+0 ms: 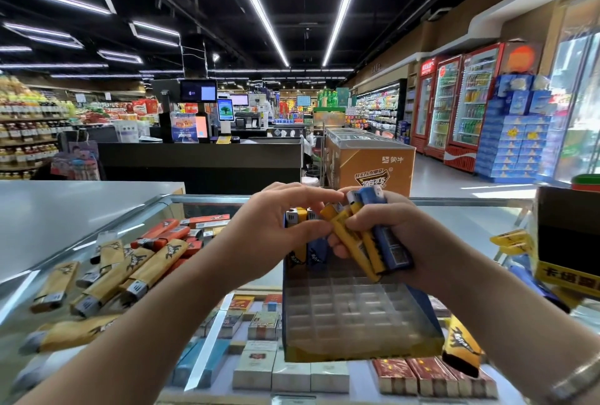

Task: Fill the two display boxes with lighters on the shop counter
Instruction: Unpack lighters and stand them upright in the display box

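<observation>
head view: clear gridded plastic display box on glass shop counter, bare glass beyond, far rim close behind. right hand clamped on yellow and blue lighters; left hand pinching one. loose orange and tan lighters left, blurred. second box indistinct.

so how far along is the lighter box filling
Early. Done: only a few lighters stand in the far row of the display box; most of its cells are empty. In hand: the right hand grips a bunch of yellow and blue lighters, and the left hand is pinching one. Left: the loose lighters on the glass counter. A second box isn't clearly identifiable.
</observation>
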A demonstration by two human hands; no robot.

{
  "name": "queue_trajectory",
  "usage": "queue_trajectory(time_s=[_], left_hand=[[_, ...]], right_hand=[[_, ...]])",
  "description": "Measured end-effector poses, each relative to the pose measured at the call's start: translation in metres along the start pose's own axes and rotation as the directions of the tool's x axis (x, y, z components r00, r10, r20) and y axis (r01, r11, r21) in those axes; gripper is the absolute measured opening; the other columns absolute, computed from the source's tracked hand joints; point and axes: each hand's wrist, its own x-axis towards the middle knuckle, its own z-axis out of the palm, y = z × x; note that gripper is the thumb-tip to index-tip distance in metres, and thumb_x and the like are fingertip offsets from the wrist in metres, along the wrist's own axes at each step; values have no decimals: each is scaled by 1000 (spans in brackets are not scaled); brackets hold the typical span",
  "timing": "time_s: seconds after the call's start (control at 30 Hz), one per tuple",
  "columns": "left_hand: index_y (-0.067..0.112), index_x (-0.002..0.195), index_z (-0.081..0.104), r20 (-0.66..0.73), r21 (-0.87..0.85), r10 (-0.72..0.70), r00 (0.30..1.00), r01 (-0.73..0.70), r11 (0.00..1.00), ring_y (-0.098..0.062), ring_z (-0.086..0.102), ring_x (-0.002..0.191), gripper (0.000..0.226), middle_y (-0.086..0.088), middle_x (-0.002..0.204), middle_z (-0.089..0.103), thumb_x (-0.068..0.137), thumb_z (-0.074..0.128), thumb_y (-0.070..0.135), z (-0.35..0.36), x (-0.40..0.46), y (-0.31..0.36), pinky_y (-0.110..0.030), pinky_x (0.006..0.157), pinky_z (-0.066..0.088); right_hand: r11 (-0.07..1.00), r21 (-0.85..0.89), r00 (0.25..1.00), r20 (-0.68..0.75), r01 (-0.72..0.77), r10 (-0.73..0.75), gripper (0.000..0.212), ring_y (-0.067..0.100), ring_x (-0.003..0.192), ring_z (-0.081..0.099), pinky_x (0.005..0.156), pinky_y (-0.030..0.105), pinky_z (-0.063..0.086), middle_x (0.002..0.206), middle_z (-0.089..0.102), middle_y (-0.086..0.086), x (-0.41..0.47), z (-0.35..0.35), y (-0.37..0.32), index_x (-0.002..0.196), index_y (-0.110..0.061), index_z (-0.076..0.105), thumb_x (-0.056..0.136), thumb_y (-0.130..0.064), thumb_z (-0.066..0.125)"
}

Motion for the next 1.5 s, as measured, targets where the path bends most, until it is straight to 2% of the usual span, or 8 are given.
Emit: queue_trajectory(time_s=[0.27, 0.4, 0.53, 0.73, 0.83, 0.97, 1.27, 1.5], left_hand=[[32, 90, 64, 71, -199, 66, 995, -51, 979, -12, 61, 96, 12, 8, 98, 62, 78, 64, 33, 2, 0, 0, -23, 84, 49], [32, 83, 64, -66, -246, 24, 998, -40, 969, -10, 66, 73, 8, 6, 80, 69, 76, 63, 36, -6, 2, -1, -21, 67, 53], [37, 84, 64, -258, -83, 37, 965, -60, 995, -3, 66, 74, 14, 19, 79, 69, 70, 62, 41, -15, 3, -4, -11, 66, 49], [27, 95, 67, -236, 209, 64, 970, -14, 978, 0, 62, 75, 16, 20, 77, 63, 79, 66, 25, -11, 0, -11, -17, 66, 53], [23, 98, 70, -232, 294, 73, 970, -2, 956, -1, 59, 72, 18, 22, 80, 59, 80, 67, 26, -10, -1, -12, -20, 65, 53], [22, 96, 72, -238, 409, 118, 964, -11, 913, -4, 57, 76, 18, 15, 82, 62, 80, 68, 30, -7, -2, -12, -28, 66, 52], [21, 81, 72, -144, 581, 195, 970, -77, 810, -12, 56, 80, 11, 11, 85, 64, 77, 71, 32, -3, -2, -10, -35, 61, 51], [27, 83, 69, -108, 298, -32, 994, 63, 952, -3, 61, 86, 6, 17, 92, 64, 79, 69, 22, -7, -1, -17, -35, 78, 54]], right_hand=[[978, 94, 981, 69, -186, 180, 24, 29, 73, 68, 63, 32, 58, 81, 67, 20, -2, -2, -1, 86, -1, 63, 65, -1, 51], [997, 5, 986, -145, -83, 83, 33, 26, 67, 67, 53, 28, 55, 80, 69, 19, 2, -7, -4, 93, -6, 47, 65, 9, 52], [985, -63, 930, -325, 161, -173, 26, 30, 69, 71, 57, 30, 58, 78, 70, 22, 1, -11, -6, 90, -2, 48, 75, 18, 42], [780, -582, 777, -371, 232, -509, 29, 28, 85, 67, 72, 33, 51, 81, 73, 2, 3, -10, -1, 84, -17, 51, 78, 11, 56], [751, -634, 792, -357, 183, -495, 28, 21, 91, 68, 74, 30, 54, 83, 70, -1, 5, -11, 4, 83, -18, 52, 78, 9, 58], [715, -692, 813, -355, 103, -461, 25, 33, 96, 62, 81, 47, 51, 93, 67, 16, 6, -14, 7, 82, -21, 54, 76, 2, 61], [695, -711, 827, -325, 106, -458, 26, 31, 92, 62, 63, 33, 49, 94, 67, 16, 6, -15, 6, 79, -25, 52, 77, 0, 62], [703, -702, 821, -331, 114, -464, 26, 27, 93, 64, 71, 37, 54, 91, 67, 13, 6, -15, 6, 79, -23, 53, 77, 1, 61]])
